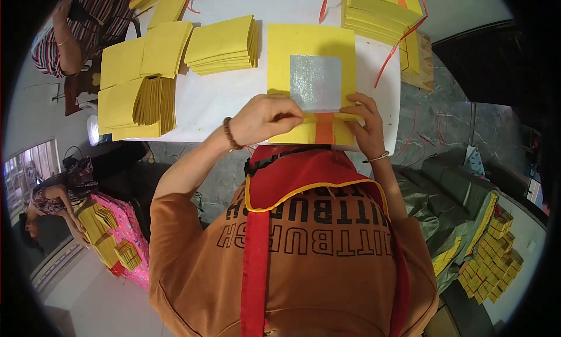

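Observation:
A yellow paper sheet (278,50) lies at the table's near edge, in front of my body. On it are a shiny silver square (315,83) and, below that, an orange strip (324,128). My left hand (270,118) is closed in a pinch on the sheet by the silver square's lower left corner. At the same crease, my right hand (366,125) holds the sheet's right side between bent fingers and thumb. The curled left fingers hide part of what they grip.
Several yellow paper stacks (222,45) cover the white table's (234,97) left side. A taller yellow stack (380,12) stands at far right, near red ties (385,62). People sit at left, one beside a pink-covered table (131,243). Yellow bundles (491,261) are piled at lower right.

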{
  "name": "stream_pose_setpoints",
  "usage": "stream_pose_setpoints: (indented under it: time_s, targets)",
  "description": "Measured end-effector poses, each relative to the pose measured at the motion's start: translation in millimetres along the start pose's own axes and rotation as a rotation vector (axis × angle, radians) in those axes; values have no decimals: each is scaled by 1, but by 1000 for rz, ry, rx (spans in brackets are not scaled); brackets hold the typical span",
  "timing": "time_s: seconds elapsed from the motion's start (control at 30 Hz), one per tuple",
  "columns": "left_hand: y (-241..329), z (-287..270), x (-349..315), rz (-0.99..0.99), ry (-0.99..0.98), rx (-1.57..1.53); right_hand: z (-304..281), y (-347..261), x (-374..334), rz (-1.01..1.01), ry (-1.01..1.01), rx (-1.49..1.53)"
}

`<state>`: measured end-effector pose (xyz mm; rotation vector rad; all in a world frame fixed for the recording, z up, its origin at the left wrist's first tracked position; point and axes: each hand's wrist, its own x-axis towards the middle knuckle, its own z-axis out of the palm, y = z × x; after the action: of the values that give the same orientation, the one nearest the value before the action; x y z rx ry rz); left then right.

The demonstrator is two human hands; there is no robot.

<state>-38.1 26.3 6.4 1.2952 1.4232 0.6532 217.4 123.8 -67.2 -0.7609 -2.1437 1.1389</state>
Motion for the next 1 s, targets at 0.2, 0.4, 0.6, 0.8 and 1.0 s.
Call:
stream_pose_setpoints:
  time_s: [0.2, 0.4, 0.6, 0.8, 1.0]
  targets:
    - [-14, -20, -7, 546, 224, 937, 5, 8, 0, 58, 62, 176]
    - [-14, -11, -10, 650, 444, 1122, -10, -24, 12, -284, 131, -377]
    - [-19, 7, -36, 630, 298, 751, -19, -43, 2, -368, -108, -376]
    - [-18, 6, -17, 346, 386, 385, -3, -27, 0, 172, -5, -201]
    - [-41, 12, 8, 169, 495, -35, 11, -55, 24, 326, 261, 302]
